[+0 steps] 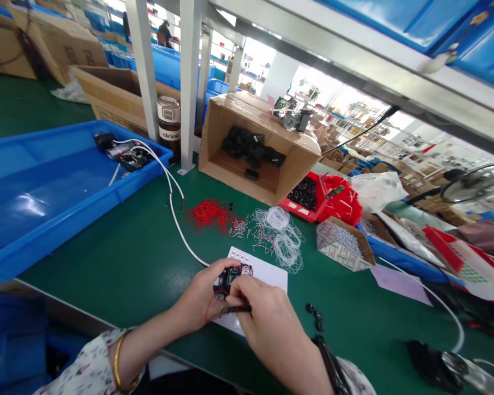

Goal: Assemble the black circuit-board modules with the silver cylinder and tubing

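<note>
Above a white sheet point(271, 274) on the green table, my left hand point(197, 296) is closed around a small black device point(223, 282) with wires and parts showing inside. A thin red wire point(208, 310) loops down from it beside my left fingers. My right hand point(267, 312) is closed over the device's near right side, its fingertips pressed together. A slim dark tool point(236, 309) juts from under the right fingers; its kind is unclear. A white cable point(177, 225) runs from the device up to the left. My fingers hide much of the device.
Beyond the hands lie red wires point(212, 215), small metal pins point(263, 236) and coiled white wires point(288, 241). A blue tray point(66, 219) stands left, a cardboard box point(267, 186) behind. Right are a red bin point(323, 200), a carton of screws point(337, 255) and small black parts point(319, 318).
</note>
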Available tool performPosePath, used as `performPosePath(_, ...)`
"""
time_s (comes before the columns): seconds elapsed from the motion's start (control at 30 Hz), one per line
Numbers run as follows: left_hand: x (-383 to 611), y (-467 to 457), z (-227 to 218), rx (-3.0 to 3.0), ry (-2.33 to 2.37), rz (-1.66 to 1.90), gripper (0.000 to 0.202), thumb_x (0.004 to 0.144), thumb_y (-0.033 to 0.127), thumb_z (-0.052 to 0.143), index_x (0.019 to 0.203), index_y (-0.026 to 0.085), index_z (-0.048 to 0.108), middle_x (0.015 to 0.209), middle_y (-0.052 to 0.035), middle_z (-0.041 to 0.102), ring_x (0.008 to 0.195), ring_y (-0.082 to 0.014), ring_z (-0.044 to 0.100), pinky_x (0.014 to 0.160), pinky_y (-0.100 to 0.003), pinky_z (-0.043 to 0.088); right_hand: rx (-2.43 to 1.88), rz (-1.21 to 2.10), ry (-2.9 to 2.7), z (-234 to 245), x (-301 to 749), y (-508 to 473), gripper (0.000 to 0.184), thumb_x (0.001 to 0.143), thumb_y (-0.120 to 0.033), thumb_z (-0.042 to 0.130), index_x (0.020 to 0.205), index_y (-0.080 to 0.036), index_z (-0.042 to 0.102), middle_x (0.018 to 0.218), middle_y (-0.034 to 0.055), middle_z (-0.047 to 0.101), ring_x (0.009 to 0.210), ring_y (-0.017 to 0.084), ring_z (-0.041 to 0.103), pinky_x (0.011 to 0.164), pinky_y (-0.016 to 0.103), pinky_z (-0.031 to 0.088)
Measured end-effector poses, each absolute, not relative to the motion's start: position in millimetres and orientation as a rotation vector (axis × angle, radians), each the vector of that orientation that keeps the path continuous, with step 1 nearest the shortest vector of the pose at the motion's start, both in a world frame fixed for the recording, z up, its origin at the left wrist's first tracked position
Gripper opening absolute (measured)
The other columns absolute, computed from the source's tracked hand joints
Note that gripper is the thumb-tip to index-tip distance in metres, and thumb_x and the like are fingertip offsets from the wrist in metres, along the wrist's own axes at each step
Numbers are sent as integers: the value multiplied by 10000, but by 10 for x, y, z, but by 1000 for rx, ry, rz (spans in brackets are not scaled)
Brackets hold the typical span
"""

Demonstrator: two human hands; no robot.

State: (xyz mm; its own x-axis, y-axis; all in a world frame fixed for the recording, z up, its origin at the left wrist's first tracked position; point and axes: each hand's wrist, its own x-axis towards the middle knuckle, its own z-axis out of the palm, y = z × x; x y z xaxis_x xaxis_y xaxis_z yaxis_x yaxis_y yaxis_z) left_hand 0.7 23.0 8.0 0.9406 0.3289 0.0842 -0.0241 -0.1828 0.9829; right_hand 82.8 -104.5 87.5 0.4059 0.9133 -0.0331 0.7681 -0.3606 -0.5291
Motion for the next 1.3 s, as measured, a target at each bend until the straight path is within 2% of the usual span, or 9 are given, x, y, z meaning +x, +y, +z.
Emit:
performPosePath(0.3, 15, 252, 62, 1708, 246, 348, 654, 552, 135, 820, 1124, 223, 516, 1139, -15, 590, 1072, -199, 529, 934, -291, 387, -2237, 414, -1257, 864, 1170, -1017, 116, 749, -97, 532, 737, -211, 518, 664, -28, 570, 617, 145, 516, 565, 239, 327)
performPosePath(0.43, 5, 248, 24, 1699, 246, 348, 701, 523, 134, 839, 1136, 219, 510, 1154, -19, 583, 1076, -198, 526, 937, -294, 388, -2239, 375, -1211, 752, 1188, -972, 119, 773, -108, 533, 706, -201, 502, 631, -36, 538, 579, 133, 485, 551, 238, 313)
performPosePath(0.53, 1, 250, 6, 1694, 236, 351, 716, 513, 157, 849, 1138, 215, 503, 1153, -23, 582, 1072, -203, 528, 939, -306, 390, -2200, 346, -1198, 656, 1262, -947, 111, 783, -135, 540, 695, -189, 499, 698, -13, 531, 642, 143, 487, 600, 247, 334)
performPosePath(0.67, 8, 263, 19, 1704, 199, 346, 648, 548, 133, 812, 1117, 223, 513, 1174, -24, 566, 1094, -213, 512, 950, -325, 379, -2040, 594, -1231, 636, 1481, -962, 107, 809, -207, 542, 711, -175, 513, 743, -2, 524, 720, 149, 482, 669, 253, 355)
performPosePath(0.8, -19, 261, 68, 1713, 193, 314, 568, 581, 105, 754, 1088, 226, 527, 1187, -27, 557, 1112, -225, 499, 969, -349, 364, -1820, 901, -1274, 632, 1699, -935, 138, 819, -273, 546, 738, -162, 534, 710, -19, 517, 680, 128, 450, 633, 234, 346)
performPosePath(0.9, -59, 227, 79, 1682, 227, 289, 582, 598, 106, 739, 1117, 227, 502, 1223, -44, 536, 1150, -232, 476, 996, -367, 344, -1797, 996, -1316, 630, 1750, -840, 104, 808, -236, 559, 744, -156, 543, 699, -28, 521, 656, 114, 449, 611, 220, 343)
performPosePath(1.03, -82, 154, 54, 1526, 312, 272, 704, 608, 104, 727, 1209, 215, 378, 1266, -92, 505, 1179, -240, 461, 999, -382, 349, -1894, 992, -1418, 692, 1698, -689, 75, 777, -134, 573, 707, -156, 560, 646, -53, 528, 605, 93, 455, 573, 201, 327)
performPosePath(1.17, -78, 113, 34, 1511, 365, 266, 658, 607, 119, 722, 1163, 208, 382, 1226, -100, 535, 1147, -250, 490, 973, -386, 364, -2005, 874, -1545, 769, 1635, -610, 122, 746, -79, 625, 670, -161, 578, 604, -75, 547, 567, 75, 472, 558, 193, 312)
performPosePath(1.3, -88, 98, 9, 1539, 378, 272, 654, 608, 110, 727, 1140, 219, 362, 1201, -82, 555, 1123, -228, 508, 953, -359, 370, -2047, 808, -1621, 811, 1590, -594, 119, 754, -64, 630, 737, -181, 615, 683, -65, 604, 614, 80, 533, 586, 187, 341)
